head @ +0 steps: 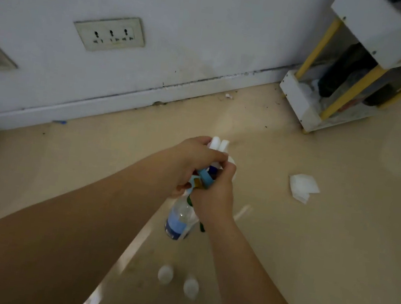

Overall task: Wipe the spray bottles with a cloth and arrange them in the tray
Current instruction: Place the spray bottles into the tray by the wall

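Between the hands: a clear spray bottle (pixel 180 222) with a blue label, held off the floor (pixel 333 258), its body hanging toward the person and its white spray head (pixel 218 144) pointing away; blue and green parts crowd the neck, too blurred to tell whether a second bottle is there.
Left hand (pixel 197 160): fingers curled over the top end, gripping at the white spray head.
Right hand (pixel 214 197): just nearer the person and touching the left, fingers curled round the blue neck part.
Right of the hands: a folded white cloth (pixel 303 187) lying flat on the floor, well apart from the bottle.
Nearer than the hands: two small white round things (pixel 165 273) side by side on the floor.
Beyond the hands: a pale wall with a triple socket (pixel 109 32) to the left.
Far right beyond the hands: a white shelf rack (pixel 300 98) with yellow posts, standing against the wall.
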`<state>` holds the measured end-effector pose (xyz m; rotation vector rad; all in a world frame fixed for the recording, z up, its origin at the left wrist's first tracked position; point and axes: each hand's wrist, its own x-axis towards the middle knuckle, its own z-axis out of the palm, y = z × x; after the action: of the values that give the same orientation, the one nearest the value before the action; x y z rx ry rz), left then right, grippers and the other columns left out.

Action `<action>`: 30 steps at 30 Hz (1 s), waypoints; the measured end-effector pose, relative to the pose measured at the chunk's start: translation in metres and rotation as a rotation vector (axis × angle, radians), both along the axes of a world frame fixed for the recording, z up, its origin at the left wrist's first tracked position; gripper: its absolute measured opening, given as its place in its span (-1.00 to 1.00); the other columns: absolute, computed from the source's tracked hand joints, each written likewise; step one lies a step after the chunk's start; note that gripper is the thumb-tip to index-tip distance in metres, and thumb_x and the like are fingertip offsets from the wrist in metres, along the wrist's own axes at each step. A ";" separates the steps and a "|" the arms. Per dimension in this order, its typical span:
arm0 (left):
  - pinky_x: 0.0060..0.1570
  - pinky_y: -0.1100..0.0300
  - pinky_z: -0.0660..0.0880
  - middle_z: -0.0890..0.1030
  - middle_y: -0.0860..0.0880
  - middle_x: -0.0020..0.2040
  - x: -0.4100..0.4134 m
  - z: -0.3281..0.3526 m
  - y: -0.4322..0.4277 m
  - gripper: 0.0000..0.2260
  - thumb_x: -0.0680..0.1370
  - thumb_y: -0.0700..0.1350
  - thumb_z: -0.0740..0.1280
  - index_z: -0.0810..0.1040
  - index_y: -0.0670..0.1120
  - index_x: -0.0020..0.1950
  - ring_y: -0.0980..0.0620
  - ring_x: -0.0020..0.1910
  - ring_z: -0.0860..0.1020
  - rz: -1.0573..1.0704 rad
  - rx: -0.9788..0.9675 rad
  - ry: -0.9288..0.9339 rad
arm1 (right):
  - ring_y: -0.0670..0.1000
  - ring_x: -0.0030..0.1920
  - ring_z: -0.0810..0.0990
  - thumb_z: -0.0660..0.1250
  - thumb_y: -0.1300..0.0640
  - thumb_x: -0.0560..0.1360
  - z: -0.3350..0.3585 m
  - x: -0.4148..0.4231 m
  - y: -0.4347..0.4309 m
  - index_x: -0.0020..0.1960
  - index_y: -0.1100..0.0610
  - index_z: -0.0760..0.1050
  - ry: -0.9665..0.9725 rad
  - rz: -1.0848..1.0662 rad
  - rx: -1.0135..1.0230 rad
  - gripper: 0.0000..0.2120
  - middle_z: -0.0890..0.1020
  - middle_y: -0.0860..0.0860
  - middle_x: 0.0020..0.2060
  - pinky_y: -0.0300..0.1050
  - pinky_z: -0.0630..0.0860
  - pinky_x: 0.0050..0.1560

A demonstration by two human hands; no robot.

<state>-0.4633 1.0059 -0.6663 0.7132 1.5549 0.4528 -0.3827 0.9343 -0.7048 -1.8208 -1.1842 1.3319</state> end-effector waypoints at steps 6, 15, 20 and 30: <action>0.08 -0.02 0.64 0.63 -0.08 0.27 -0.009 0.129 -0.007 -0.49 0.54 -0.04 0.53 0.49 0.11 0.47 -0.12 0.14 0.66 -0.006 0.048 0.014 | -0.12 -0.01 0.59 0.40 0.33 0.47 0.123 0.004 -0.004 0.47 -0.13 0.11 0.016 0.061 0.049 -0.24 0.50 -0.26 0.00 -0.09 0.59 0.04; 0.17 -0.07 0.63 0.64 -0.06 0.19 0.028 0.362 -0.023 -0.55 0.55 -0.11 0.52 0.54 0.05 0.42 -0.08 0.09 0.65 0.092 0.088 -0.025 | -0.09 0.04 0.63 0.41 0.27 0.46 0.355 0.045 -0.015 0.43 -0.20 0.14 0.033 0.109 0.102 -0.27 0.56 -0.25 0.02 0.04 0.64 0.07; 0.24 -0.12 0.60 0.61 -0.05 0.21 0.059 0.456 -0.023 -0.51 0.55 -0.06 0.52 0.50 0.09 0.45 -0.10 0.14 0.63 0.142 0.084 -0.026 | -0.07 0.03 0.66 0.39 0.18 0.35 0.447 0.082 -0.011 0.41 -0.09 0.24 0.068 0.145 0.117 -0.31 0.59 -0.20 0.01 0.12 0.65 0.04; -0.11 0.04 0.67 0.56 -0.14 0.37 0.155 0.620 -0.029 -0.41 0.54 -0.06 0.52 0.41 0.10 0.54 -0.15 0.13 0.66 0.159 0.057 -0.012 | -0.02 0.07 0.65 0.42 0.25 0.38 0.608 0.189 -0.003 0.41 -0.13 0.25 0.085 0.262 0.109 -0.30 0.59 -0.20 0.10 0.07 0.66 0.06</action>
<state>-0.3081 0.9774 -0.0465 0.6312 1.5992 0.6208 -0.1939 0.9316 -0.0970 -1.5568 -1.4576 1.4415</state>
